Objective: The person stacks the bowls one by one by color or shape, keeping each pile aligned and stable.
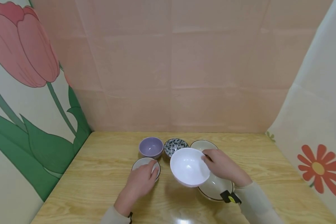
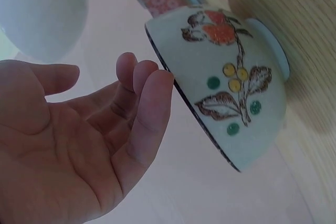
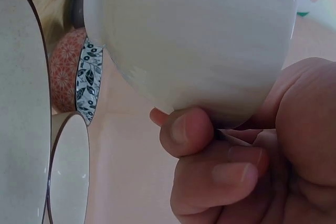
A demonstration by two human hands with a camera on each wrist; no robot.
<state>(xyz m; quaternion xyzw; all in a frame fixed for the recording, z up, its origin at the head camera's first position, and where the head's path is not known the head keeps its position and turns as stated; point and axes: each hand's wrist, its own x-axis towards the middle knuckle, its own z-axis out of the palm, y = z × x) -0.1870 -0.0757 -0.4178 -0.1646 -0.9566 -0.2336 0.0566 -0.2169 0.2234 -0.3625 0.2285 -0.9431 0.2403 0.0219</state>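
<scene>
My right hand grips a plain white bowl by its right edge. The bowl is tilted, its inside facing me in the head view. In the right wrist view, curled fingers press under its wall. My left hand is over a small dark-rimmed bowl on the table. Its fingertips come right up to that bowl's rim in the left wrist view, with the thumb apart from it. Fruit and leaves decorate the outside of this bowl.
Behind stand a purple bowl and a bowl with a black-and-white floral inside. At the right are a cream bowl and a larger dark-rimmed bowl, partly hidden by the right hand and white bowl. Cloth hangs behind the wooden table.
</scene>
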